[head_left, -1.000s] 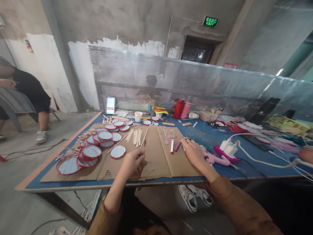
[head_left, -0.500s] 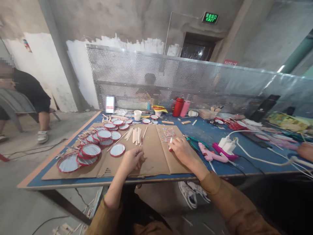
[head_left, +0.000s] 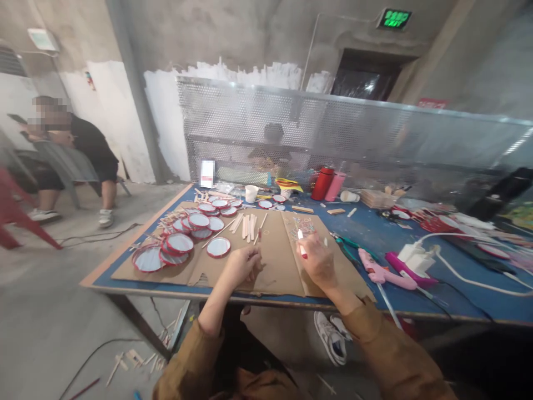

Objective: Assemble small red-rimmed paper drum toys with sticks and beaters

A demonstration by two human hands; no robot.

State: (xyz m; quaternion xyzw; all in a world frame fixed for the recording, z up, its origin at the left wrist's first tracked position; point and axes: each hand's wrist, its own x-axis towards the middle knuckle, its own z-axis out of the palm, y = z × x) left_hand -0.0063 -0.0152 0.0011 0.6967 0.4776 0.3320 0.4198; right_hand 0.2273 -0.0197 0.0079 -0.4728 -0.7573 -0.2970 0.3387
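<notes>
In the head view, I see the right hand (head_left: 318, 262) closed round a white marker (head_left: 300, 237) over the cardboard (head_left: 277, 278), the left hand (head_left: 245, 263) pinching a small stick (head_left: 260, 236). Readying the marker seems in hand; the next move calls for steadiness.

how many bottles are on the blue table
2: a red bottle and, just right of it, a pink bottle, both towards the back of the blue table, near the perforated metal panel. Others could be hidden in the clutter.
</notes>
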